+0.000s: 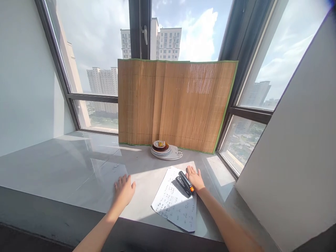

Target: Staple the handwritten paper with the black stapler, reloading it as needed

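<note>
the left hand (124, 190) rests on the pale window sill (78, 164), and its grip is loosely spread. the right hand (195, 178) lies at the right edge of a handwritten paper (172, 206); its grip is also spread, with fingers stretched forward. on this paper, just beside the right hand, are a black stapler (182, 186) and a black tube (186, 180) with an orange part. farther back, stacked plates (174, 153) lie before a bamboo mat (178, 105).
</note>
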Demonstrator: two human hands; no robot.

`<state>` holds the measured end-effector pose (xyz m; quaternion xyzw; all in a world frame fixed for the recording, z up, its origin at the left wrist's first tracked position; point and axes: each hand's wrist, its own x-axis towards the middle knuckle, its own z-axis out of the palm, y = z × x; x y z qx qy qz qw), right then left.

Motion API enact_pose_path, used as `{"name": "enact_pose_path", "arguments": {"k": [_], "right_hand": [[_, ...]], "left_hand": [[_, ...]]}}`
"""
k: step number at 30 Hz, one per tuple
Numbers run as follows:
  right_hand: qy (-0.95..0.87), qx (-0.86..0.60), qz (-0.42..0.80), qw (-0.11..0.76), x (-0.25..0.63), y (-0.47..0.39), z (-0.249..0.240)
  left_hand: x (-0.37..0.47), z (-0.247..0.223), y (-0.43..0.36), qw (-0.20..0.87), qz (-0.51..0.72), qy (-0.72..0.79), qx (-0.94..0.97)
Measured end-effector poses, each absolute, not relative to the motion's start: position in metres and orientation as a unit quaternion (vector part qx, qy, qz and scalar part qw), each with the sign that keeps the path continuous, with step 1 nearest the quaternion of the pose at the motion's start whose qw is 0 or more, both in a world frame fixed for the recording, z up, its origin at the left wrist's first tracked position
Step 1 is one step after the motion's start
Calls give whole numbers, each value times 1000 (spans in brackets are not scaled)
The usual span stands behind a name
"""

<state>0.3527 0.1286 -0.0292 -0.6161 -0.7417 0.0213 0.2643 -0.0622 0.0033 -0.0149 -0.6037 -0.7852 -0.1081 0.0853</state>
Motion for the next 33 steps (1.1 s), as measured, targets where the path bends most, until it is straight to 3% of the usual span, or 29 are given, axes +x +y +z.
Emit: {"name": "enact_pose_path", "arguments": {"k": [4, 8, 13, 18, 24, 33], "right_hand": [[-725, -626, 18, 286, 384, 124, -31], [-749, -620, 40, 232, 381, 119, -25], [-799, -562, 60, 204, 315, 115, -9], [-836, -508, 87, 186, 210, 120, 3], [-856, -466, 120, 192, 112, 137, 7], [-861, -450, 110, 210, 116, 145, 2]], "left_hand": [[-61, -17, 3, 88, -111, -787, -601], [-57, -18, 2, 86, -105, -787, -601], [-66, -13, 4, 70, -112, -783, -608], [-121, -1, 3, -16, -89, -742, -665], [-153, -4, -3, -16, -64, -787, -613], [-154, -10, -1, -4, -47, -789, -612]]}}
